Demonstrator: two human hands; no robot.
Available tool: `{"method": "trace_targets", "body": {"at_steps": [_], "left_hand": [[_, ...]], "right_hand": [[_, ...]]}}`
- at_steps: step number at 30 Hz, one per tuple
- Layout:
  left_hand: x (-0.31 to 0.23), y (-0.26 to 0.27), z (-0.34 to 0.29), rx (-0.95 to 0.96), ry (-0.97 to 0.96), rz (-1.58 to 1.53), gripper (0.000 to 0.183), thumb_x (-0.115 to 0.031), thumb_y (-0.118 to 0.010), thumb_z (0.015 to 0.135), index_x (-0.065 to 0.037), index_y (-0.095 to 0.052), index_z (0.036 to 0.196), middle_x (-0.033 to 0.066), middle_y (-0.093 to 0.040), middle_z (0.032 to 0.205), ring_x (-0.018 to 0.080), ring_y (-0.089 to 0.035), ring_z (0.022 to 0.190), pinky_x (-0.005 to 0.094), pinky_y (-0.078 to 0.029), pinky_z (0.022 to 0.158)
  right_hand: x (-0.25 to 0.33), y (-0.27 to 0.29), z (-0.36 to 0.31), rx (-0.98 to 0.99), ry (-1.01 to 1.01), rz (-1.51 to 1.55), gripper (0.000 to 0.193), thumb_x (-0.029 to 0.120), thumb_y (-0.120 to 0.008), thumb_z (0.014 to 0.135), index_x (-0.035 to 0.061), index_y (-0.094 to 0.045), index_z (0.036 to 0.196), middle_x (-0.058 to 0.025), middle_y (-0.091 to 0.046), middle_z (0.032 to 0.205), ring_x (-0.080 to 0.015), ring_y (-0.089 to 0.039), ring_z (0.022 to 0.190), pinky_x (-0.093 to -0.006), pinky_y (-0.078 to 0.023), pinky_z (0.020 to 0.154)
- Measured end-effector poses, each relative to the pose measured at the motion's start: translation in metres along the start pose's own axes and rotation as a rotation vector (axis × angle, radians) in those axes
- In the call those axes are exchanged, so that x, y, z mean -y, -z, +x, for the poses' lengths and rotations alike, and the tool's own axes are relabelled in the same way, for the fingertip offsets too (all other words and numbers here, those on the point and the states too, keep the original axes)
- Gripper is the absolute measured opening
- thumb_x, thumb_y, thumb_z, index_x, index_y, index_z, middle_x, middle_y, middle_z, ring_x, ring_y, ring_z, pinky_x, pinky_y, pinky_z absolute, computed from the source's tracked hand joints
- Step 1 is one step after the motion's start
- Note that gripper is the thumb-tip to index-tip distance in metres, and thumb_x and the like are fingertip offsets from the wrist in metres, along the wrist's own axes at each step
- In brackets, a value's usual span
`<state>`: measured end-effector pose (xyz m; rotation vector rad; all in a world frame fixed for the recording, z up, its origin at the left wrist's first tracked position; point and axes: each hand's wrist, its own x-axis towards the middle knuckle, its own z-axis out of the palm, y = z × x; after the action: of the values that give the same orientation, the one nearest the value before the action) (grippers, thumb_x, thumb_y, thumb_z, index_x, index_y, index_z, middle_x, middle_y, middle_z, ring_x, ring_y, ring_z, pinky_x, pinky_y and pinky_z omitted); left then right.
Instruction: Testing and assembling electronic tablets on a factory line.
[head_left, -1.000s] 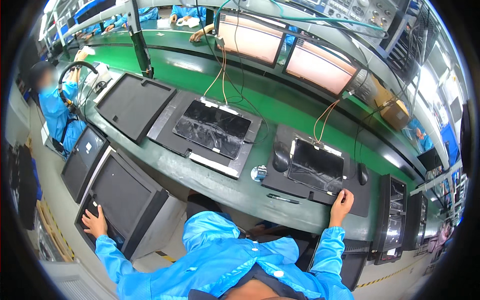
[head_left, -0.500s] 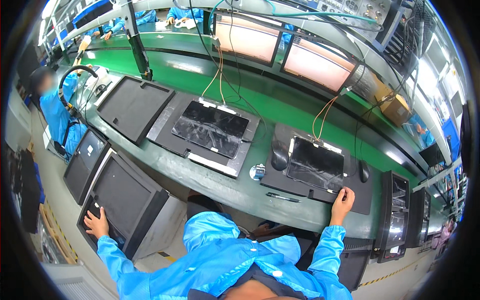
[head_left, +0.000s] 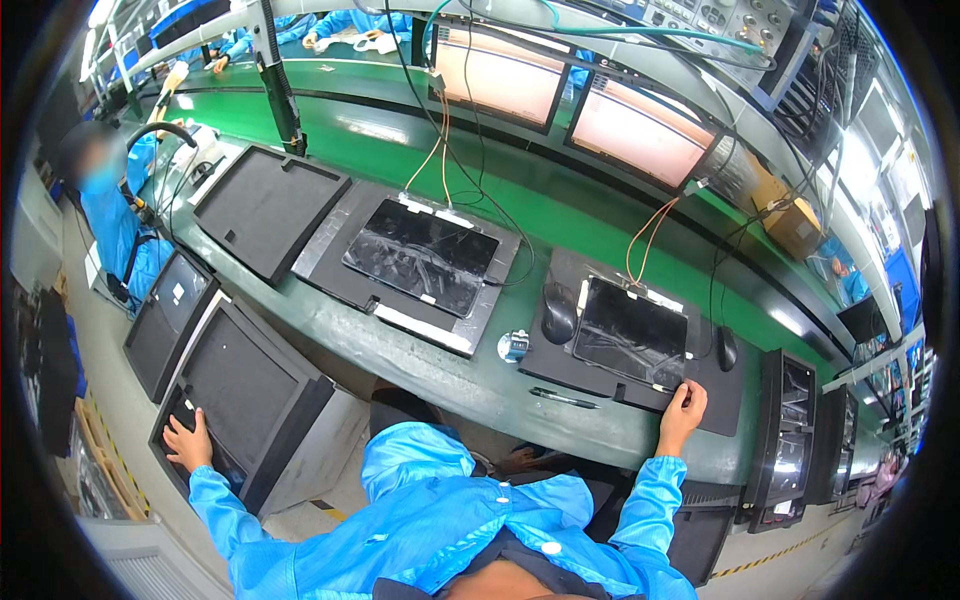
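My left hand (head_left: 188,440) lies with its fingers spread on the near-left corner of a black foam tray (head_left: 245,352), at the left below the bench. My right hand (head_left: 683,412) is at the near-right corner of a dark display panel (head_left: 632,325), its fingers curled together at that edge. This panel rests on a black pad (head_left: 556,360) and is wired by a thin orange cable (head_left: 650,235) at its far edge. Another dark display panel (head_left: 420,257) lies on a grey-black holder further left, with a similar orange cable (head_left: 441,160). Neither hand lifts anything.
A black mouse (head_left: 559,322) sits left of the right panel, a second mouse (head_left: 727,348) right of it. A pen (head_left: 565,398) lies near the bench edge. Black trays (head_left: 270,215) stand left, more panels (head_left: 790,440) right. Two lit monitors (head_left: 640,125) stand behind.
My view has shifted slightly. Both hands keep nearly the same places, the left on the tray and the right at the panel's corner.
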<state>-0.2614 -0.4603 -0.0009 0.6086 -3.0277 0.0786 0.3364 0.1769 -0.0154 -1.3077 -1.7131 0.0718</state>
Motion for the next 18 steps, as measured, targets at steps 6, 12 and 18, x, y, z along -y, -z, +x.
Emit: {"method": "trace_targets", "body": {"at_steps": [6,12,18], "left_hand": [[0.0013,-0.0039,0.0026,-0.011,0.004,-0.006,0.086,-0.069,-0.053,0.091,-0.013,-0.035,0.154,0.0213,-0.028,0.16,0.0342,-0.019,0.152,0.0698,-0.014,0.115],[-0.0008,0.0001,-0.0004,0.003,0.014,0.001,0.085,-0.068,-0.053,0.092,-0.013,-0.034,0.155,0.0211,-0.027,0.16,0.0339,-0.019,0.152,0.0692,-0.014,0.116],[0.0005,-0.0017,0.0009,-0.005,0.008,-0.008,0.086,-0.069,-0.052,0.091,-0.014,-0.034,0.155,0.0211,-0.028,0.16,0.0336,-0.019,0.152,0.0692,-0.014,0.116]], "right_hand": [[-0.0015,-0.0012,-0.0008,-0.009,0.034,-0.01,0.012,0.007,-0.061,0.095,-0.0004,-0.066,0.102,-0.009,-0.062,0.099,-0.0204,-0.059,0.084,-0.032,-0.047,0.075],[-0.0007,-0.0004,-0.001,0.018,-0.02,-0.009,0.011,0.008,-0.062,0.093,0.0013,-0.066,0.102,-0.0096,-0.064,0.101,-0.0242,-0.06,0.091,-0.0347,-0.048,0.08],[-0.0014,-0.0017,-0.0009,0.019,0.002,-0.016,0.011,0.007,-0.062,0.093,0.001,-0.066,0.102,-0.0102,-0.064,0.102,-0.0251,-0.06,0.093,-0.0355,-0.049,0.083]]}}
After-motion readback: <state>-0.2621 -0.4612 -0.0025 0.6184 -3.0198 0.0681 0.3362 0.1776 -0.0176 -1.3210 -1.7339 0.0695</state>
